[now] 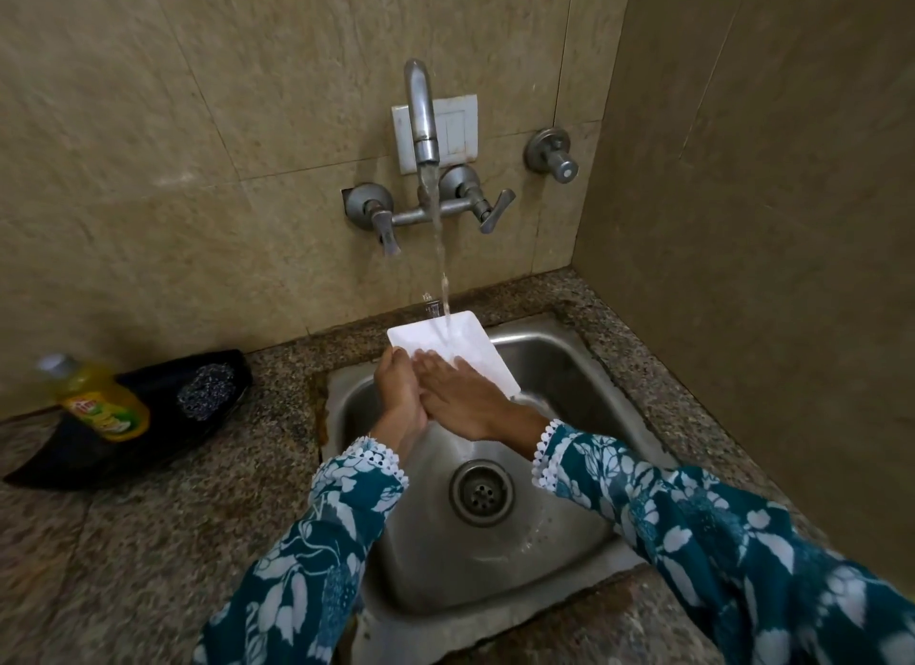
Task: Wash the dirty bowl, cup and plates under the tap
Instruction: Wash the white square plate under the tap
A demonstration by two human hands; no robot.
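Observation:
A white rectangular plate [448, 340] is tilted over the back of the steel sink [569, 367], under a running stream of water from the wall tap [421, 115]. My left hand [398, 397] grips the plate's near left edge. My right hand [465, 399] lies flat on the plate's face, fingers spread across it. Water runs down the plate onto the hands. No bowl or cup is in view.
A drain [481, 492] sits at the sink's middle. On the granite counter [148, 540] to the left lies a black tray [148, 417] holding a yellow dish soap bottle [101, 402] and a steel scrubber [205, 389]. Tiled walls close the back and right.

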